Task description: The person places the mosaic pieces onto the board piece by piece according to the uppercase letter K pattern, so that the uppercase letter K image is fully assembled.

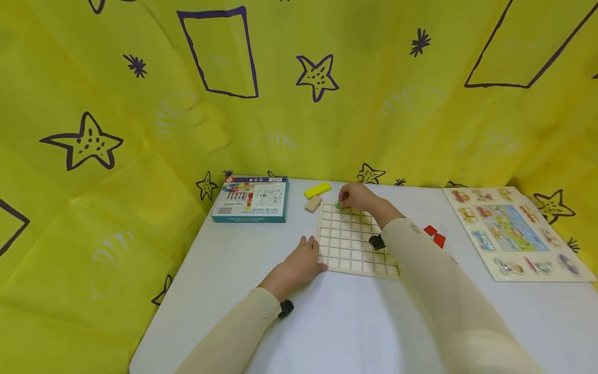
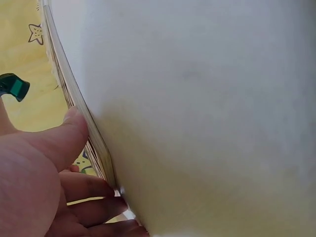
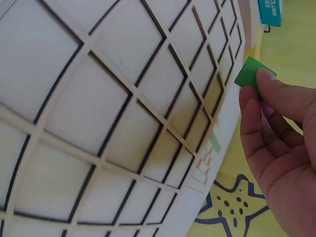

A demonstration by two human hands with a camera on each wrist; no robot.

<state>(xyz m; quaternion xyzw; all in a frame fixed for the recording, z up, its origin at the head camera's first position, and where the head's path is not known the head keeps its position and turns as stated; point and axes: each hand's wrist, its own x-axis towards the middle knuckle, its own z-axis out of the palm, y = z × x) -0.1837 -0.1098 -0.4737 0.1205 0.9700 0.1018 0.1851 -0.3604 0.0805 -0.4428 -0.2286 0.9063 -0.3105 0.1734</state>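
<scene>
A wooden grid board (image 1: pixel 343 241) with square cells lies on the white table. My right hand (image 1: pixel 359 198) is over its far edge and pinches a small green block (image 3: pixel 251 73) between thumb and fingers. In the right wrist view, the block stands out just beyond the far edge of the board. My left hand (image 1: pixel 299 264) rests at the board's near left corner. In the left wrist view, its thumb (image 2: pixel 74 129) lies along the near edge, while the extended fingers touch the board's side.
Behind the board lie a yellow block (image 1: pixel 317 190) and a plain wooden block (image 1: pixel 313 203). A boxed set (image 1: pixel 249 200) is at the back left. Red pieces (image 1: pixel 439 240) lie beside my right sleeve, and a picture puzzle board (image 1: pixel 472 249) occupies the right. A yellow curtain (image 1: pixel 280 130) hangs behind.
</scene>
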